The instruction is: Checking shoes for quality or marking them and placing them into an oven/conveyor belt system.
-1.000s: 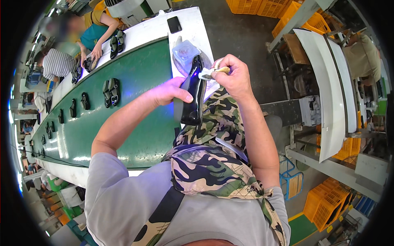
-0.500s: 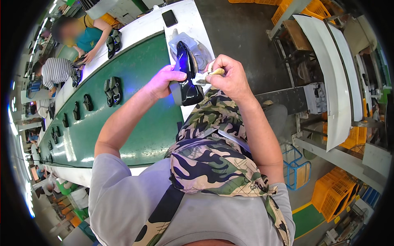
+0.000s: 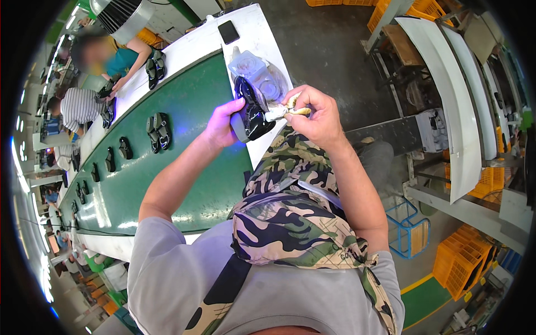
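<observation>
My left hand (image 3: 223,124) grips a glossy black shoe (image 3: 251,109) and holds it up over the edge of the green conveyor belt (image 3: 167,173). My right hand (image 3: 315,114) pinches a small brush with a pale handle (image 3: 285,113), its tip touching the side of the shoe. A camouflage apron (image 3: 296,218) covers my lap and chest below both hands. A clear plastic container (image 3: 259,75) sits on the white belt edge just behind the shoe.
Several black shoes (image 3: 157,131) lie in pairs along the belt. Two other people (image 3: 106,61) work at its far left side. A dark phone (image 3: 228,32) rests on the white edge. Metal racks (image 3: 458,100) and orange crates (image 3: 463,259) stand to the right.
My left hand has turned and lifted the shoe closer to me, and my right hand has brought the brush against its side.
</observation>
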Demonstrator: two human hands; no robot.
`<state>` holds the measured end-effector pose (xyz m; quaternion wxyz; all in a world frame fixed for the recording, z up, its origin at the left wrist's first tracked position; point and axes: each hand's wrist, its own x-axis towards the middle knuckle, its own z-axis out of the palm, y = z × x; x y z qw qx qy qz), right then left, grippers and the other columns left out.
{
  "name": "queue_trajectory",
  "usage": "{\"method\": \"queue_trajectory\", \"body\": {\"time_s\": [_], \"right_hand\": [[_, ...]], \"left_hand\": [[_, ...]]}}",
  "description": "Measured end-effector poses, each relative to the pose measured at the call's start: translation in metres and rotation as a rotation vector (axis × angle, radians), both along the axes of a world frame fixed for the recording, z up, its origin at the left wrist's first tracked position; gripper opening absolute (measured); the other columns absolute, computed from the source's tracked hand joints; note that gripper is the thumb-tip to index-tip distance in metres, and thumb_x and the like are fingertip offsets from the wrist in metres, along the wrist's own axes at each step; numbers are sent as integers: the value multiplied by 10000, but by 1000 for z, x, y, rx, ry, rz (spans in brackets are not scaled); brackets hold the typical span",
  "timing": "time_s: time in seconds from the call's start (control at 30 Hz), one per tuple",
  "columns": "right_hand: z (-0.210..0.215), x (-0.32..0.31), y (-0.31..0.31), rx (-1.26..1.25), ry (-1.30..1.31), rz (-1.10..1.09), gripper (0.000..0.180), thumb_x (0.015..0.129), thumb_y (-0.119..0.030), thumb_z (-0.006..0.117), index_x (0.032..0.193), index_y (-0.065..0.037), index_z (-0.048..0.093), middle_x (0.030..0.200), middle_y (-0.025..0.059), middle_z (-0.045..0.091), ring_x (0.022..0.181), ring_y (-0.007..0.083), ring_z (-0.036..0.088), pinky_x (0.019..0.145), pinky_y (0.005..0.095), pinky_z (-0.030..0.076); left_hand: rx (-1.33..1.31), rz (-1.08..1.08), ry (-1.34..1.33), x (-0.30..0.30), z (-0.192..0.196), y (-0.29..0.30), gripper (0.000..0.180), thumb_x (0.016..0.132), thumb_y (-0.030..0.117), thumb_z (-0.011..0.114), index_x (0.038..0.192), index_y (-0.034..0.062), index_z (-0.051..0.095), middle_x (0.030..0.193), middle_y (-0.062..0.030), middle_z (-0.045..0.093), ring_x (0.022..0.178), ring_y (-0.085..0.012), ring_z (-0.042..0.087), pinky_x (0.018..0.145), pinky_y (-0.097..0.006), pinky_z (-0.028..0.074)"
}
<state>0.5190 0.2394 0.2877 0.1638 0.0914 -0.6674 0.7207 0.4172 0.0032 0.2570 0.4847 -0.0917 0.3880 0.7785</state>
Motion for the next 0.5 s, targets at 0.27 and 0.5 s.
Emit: {"method": "queue_trajectory", "body": {"time_s": [0.27, 0.5], "right_hand": [[-2, 3, -1, -3, 96, -79, 199, 717, 22, 681, 757, -42, 496, 936, 111, 677, 828, 142, 630, 730, 284, 498], [-11, 1, 5, -16, 112, -136, 204, 715, 31, 685, 759, -52, 504, 937, 98, 676, 825, 133, 627, 725, 284, 497]], "left_hand": [[78, 215, 7, 32, 5, 17, 522, 925, 420, 600, 1298, 56, 575, 1181, -168, 676, 1011, -295, 690, 922, -437, 569], [222, 202, -135, 35, -25, 14, 537, 900, 496, 607, 1249, 88, 587, 1057, -131, 705, 870, -282, 708, 695, -384, 607]]}}
